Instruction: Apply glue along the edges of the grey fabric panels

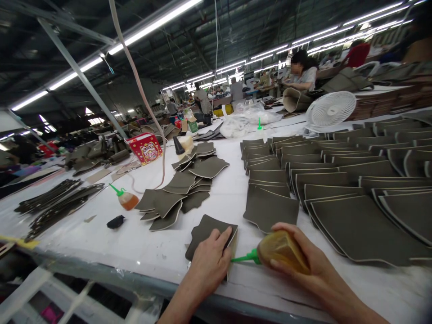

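Note:
My right hand (303, 261) grips a squeeze bottle (281, 252) of amber liquid, tilted on its side. Its green nozzle (245, 257) points left, with the tip at the pale edge of a dark grey-brown cut panel (209, 227). On that panel lies my left hand (212, 254), index finger stretched toward its right corner and the other fingers bent, holding it. The left thumb is mostly hidden. Just behind is a loose pile of similar panels (177, 189). To the right, overlapping rows of panels (337, 207) reach close to my right wrist.
Another green-tipped bottle (128, 199) and a black scrap (115, 221) lie to the left, near bundled dark strips (67, 202). A red box (145, 147), a hanging hose (148, 108) and a white fan (332, 110) stand farther back. A person (302, 74) sits beyond the table.

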The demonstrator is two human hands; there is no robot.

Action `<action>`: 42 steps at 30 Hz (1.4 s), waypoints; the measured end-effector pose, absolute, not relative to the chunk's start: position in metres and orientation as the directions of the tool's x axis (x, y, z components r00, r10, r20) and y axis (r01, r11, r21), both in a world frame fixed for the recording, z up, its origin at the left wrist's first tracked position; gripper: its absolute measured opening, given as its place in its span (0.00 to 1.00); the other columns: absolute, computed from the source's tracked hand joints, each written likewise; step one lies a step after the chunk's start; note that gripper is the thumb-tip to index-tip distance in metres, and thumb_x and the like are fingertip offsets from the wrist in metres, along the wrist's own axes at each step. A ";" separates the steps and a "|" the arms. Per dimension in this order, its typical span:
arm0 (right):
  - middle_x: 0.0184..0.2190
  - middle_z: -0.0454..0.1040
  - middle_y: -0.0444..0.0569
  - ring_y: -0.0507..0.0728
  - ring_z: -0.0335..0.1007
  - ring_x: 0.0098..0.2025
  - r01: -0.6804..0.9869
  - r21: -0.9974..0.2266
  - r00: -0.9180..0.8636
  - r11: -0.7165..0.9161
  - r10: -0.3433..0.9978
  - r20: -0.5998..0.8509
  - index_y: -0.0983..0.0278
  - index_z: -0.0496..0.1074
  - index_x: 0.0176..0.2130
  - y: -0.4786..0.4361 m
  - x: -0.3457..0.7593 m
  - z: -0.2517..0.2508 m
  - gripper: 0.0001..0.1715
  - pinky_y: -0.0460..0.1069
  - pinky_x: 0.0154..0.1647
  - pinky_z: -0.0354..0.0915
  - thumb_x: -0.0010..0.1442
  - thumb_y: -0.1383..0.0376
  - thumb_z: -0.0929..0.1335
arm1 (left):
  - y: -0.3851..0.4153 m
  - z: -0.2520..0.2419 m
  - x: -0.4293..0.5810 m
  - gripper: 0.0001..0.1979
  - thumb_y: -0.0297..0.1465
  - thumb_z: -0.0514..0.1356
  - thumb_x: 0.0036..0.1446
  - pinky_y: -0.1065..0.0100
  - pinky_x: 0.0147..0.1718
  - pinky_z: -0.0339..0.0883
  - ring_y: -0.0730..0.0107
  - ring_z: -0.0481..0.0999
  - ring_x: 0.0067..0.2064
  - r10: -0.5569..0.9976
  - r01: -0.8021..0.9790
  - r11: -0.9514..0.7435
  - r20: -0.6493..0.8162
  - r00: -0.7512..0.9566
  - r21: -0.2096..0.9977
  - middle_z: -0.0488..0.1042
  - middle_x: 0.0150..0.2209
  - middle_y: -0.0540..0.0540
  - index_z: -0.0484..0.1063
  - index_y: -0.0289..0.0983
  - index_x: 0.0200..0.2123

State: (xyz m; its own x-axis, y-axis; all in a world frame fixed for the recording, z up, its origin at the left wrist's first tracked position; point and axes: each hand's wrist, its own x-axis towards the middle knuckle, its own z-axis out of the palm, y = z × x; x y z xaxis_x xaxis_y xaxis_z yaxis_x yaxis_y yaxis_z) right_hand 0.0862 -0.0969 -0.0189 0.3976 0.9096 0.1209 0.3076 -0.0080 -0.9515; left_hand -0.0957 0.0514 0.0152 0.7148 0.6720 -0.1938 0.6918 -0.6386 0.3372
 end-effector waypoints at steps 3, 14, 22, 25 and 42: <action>0.40 0.73 0.44 0.58 0.73 0.38 0.211 -0.977 0.380 -0.033 0.923 0.051 0.57 0.61 0.54 -0.098 0.083 -0.020 0.32 0.48 0.40 0.67 0.55 0.50 0.72 | 0.051 0.015 -0.096 0.29 0.32 0.44 0.61 0.67 0.47 0.64 0.61 0.74 0.49 0.669 0.688 -0.642 -0.191 0.718 0.338 0.70 0.48 0.45 0.57 0.43 0.66; 0.40 0.72 0.44 0.57 0.71 0.36 0.150 -0.986 0.414 -0.067 0.910 0.001 0.57 0.59 0.56 -0.104 0.078 -0.028 0.34 0.48 0.38 0.66 0.56 0.48 0.70 | 0.050 0.011 -0.098 0.28 0.33 0.45 0.62 0.66 0.47 0.64 0.59 0.75 0.48 0.677 0.686 -0.629 -0.177 0.715 0.366 0.70 0.47 0.45 0.58 0.44 0.65; 0.41 0.73 0.44 0.58 0.72 0.39 0.142 -0.988 0.448 -0.056 0.894 0.013 0.57 0.60 0.54 -0.105 0.073 -0.024 0.33 0.48 0.41 0.67 0.55 0.49 0.71 | 0.051 0.009 -0.098 0.28 0.33 0.44 0.62 0.63 0.47 0.65 0.58 0.75 0.48 0.677 0.681 -0.629 -0.167 0.717 0.376 0.70 0.47 0.44 0.59 0.43 0.65; 0.39 0.73 0.44 0.57 0.72 0.37 0.135 -0.989 0.430 -0.065 0.903 -0.001 0.57 0.60 0.55 -0.106 0.072 -0.026 0.33 0.48 0.39 0.68 0.56 0.49 0.70 | 0.050 0.008 -0.097 0.28 0.33 0.44 0.62 0.63 0.47 0.65 0.58 0.75 0.48 0.675 0.678 -0.631 -0.164 0.720 0.378 0.70 0.47 0.44 0.59 0.43 0.65; 0.48 0.69 0.50 0.61 0.70 0.44 0.522 -0.853 0.438 0.010 0.855 0.278 0.56 0.60 0.55 -0.088 0.099 -0.024 0.27 0.54 0.48 0.67 0.62 0.50 0.69 | 0.051 0.013 -0.093 0.28 0.32 0.43 0.62 0.68 0.47 0.64 0.62 0.75 0.48 0.674 0.699 -0.623 -0.212 0.708 0.351 0.70 0.46 0.45 0.60 0.43 0.65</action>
State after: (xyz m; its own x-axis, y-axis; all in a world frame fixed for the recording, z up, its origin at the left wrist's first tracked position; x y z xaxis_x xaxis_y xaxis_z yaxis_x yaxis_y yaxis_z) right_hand 0.0994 -0.0880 -0.0237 0.4376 0.8551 0.2778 0.5222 0.0098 -0.8528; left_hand -0.0929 0.0513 0.0132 0.7075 0.6741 -0.2120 0.6989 -0.6232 0.3508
